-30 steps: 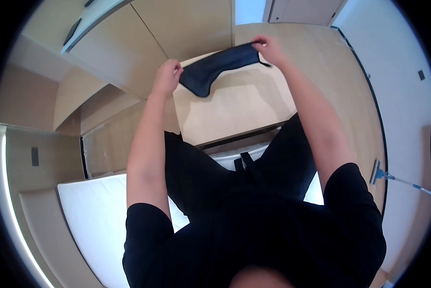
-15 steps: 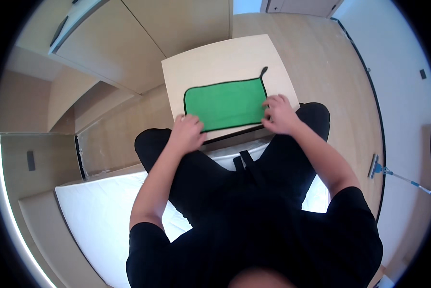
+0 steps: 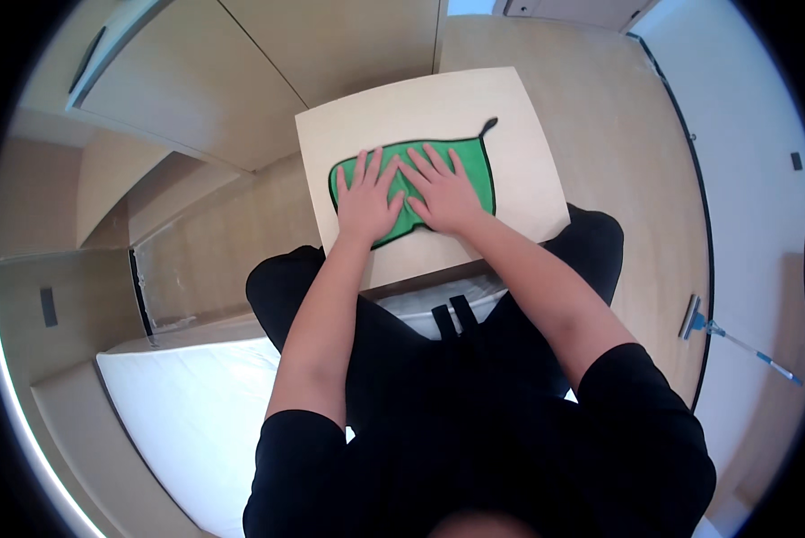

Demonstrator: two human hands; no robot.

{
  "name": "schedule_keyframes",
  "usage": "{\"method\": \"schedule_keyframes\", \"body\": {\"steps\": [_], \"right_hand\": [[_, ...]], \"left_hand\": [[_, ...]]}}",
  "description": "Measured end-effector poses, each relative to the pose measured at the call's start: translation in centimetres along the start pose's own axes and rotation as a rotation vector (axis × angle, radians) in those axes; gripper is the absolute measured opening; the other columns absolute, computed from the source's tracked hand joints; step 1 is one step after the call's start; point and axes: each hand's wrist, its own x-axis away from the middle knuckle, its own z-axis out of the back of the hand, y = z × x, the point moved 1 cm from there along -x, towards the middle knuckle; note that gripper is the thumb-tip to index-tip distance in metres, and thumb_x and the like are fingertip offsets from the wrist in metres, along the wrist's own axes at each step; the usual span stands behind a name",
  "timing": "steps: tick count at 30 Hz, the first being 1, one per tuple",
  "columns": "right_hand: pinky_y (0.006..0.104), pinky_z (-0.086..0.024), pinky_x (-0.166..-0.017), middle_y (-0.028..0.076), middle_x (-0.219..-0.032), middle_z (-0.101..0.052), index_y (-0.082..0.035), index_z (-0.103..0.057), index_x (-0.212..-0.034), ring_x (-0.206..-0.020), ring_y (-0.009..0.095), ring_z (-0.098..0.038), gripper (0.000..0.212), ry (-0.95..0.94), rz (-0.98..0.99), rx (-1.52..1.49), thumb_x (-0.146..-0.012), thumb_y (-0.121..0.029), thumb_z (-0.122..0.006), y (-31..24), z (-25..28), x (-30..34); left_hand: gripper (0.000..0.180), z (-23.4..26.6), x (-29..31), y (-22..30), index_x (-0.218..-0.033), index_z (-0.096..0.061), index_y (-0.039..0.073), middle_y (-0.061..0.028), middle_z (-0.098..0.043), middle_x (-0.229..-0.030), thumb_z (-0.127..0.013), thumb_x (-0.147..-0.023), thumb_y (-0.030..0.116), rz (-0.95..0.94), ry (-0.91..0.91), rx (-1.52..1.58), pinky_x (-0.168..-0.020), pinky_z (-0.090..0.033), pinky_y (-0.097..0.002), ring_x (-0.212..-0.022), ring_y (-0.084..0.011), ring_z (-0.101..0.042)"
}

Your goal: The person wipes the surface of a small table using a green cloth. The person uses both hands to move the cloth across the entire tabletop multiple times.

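A green cloth with black edging and a small black hanging loop at its far right corner lies on a light wooden tabletop. My left hand rests flat on the cloth's left part, fingers spread and pointing away from me. Flat on its middle lies my right hand, also with spread fingers. The two hands are side by side, index fingertips nearly meeting. The cloth's near edge is rucked up between my wrists, and parts of it are hidden under my palms.
My knees in black trousers flank the table. Wooden cabinets stand beyond it. A white mattress lies to the left and beneath me. At the right, a blue-and-grey mop or squeegee leans by the wall over a wooden floor.
Both hands moved from the cloth's near corners onto its surface and flattened with fingers spread. The cloth shifted slightly left and its near edge became wrinkled.
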Motion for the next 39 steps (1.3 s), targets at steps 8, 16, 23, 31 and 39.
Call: {"method": "schedule_keyframes", "body": {"steps": [8,16,23,31,39], "right_hand": [[0.0667,-0.022,-0.131,0.011,-0.171,-0.047,-0.017,-0.05,-0.163,-0.162,0.037,-0.035,0.065,0.121,-0.035,-0.036,-0.102,-0.036,-0.06,1.7,-1.8,-10.2],[0.0655,-0.023,-0.131,0.013,-0.171,-0.046,-0.014,-0.053,-0.16,-0.162,0.037,-0.035,0.058,0.089,-0.094,0.014,-0.104,-0.028,-0.057,4.0,-3.3,-18.7],[0.0704,-0.026,-0.126,0.021,-0.166,-0.046,-0.009,-0.057,-0.152,-0.159,0.041,-0.035,0.059,0.194,-0.216,0.026,-0.098,-0.03,-0.063,5.4,-3.9,-22.0],[0.0773,-0.023,-0.123,0.023,-0.17,-0.04,-0.006,-0.056,-0.151,-0.162,0.043,-0.029,0.063,0.372,-0.254,0.114,-0.096,-0.035,-0.066,4.1,-3.2,-21.3],[0.0792,-0.019,-0.124,0.024,-0.177,-0.029,-0.006,-0.05,-0.161,-0.166,0.046,-0.02,0.078,0.231,-0.266,0.042,-0.095,-0.044,-0.067,0.2,-1.8,-11.7]], "left_hand": [[0.065,-0.6,-7.8,-4.4,-0.167,-0.046,0.023,-0.0067,-0.036,-0.178,-0.058,-0.104,0.034,0.137,0.085,-0.027,-0.132,-0.016,-0.0677,-0.167,-0.0299,-0.026],[0.057,-0.8,-14.9,-7.6,-0.163,-0.05,0.019,-0.0082,-0.042,-0.174,-0.054,-0.107,0.029,0.257,0.141,-0.007,-0.133,-0.017,-0.0666,-0.165,-0.0302,-0.03],[0.042,0.1,-19.0,-9.0,-0.146,-0.06,0.013,-0.0083,-0.059,-0.154,-0.056,-0.108,0.03,0.402,0.034,0.091,-0.128,-0.024,-0.0685,-0.149,-0.0288,-0.049],[0.042,-0.3,-18.3,-9.1,-0.142,-0.059,0.009,-0.0137,-0.05,-0.161,-0.061,-0.104,0.027,0.259,0.346,-0.055,-0.126,-0.021,-0.0756,-0.155,-0.0324,-0.042],[0.069,0.5,-8.9,-5.3,-0.16,-0.052,0.01,-0.016,-0.042,-0.17,-0.069,-0.096,0.032,0.184,0.256,-0.023,-0.128,-0.018,-0.0729,-0.158,-0.0361,-0.038]]}}
